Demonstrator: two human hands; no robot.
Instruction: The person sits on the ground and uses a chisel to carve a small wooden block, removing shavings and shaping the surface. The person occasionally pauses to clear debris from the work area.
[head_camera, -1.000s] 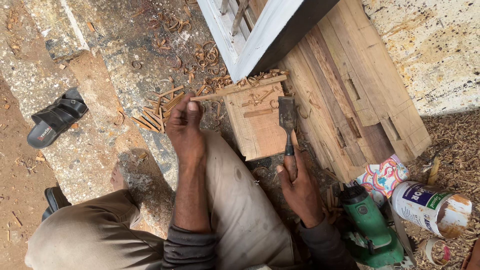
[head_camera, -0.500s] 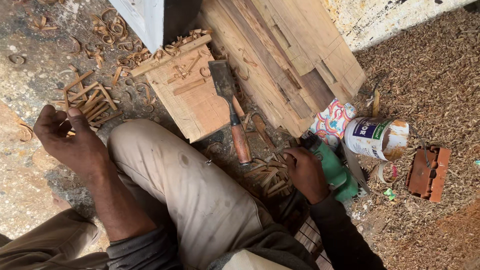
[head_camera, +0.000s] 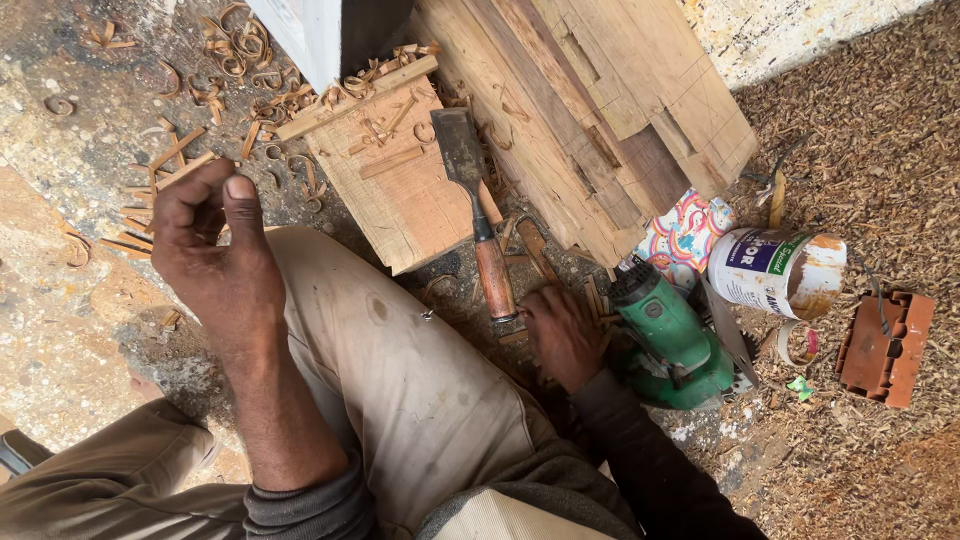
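Shifted up and left since half a second ago: left hand, loosely curled, empty, above the knee. Chisel flat on the floor, blade on the wooden block, handle toward the nearer right hand, fingers curled at its butt.

Chisel: released by the right hand and laid across the wooden block, handle toward the knee. Right hand: lowered to the ground beside the green power tool. Left hand: lifted off the block's end, now raised and loosely curled.
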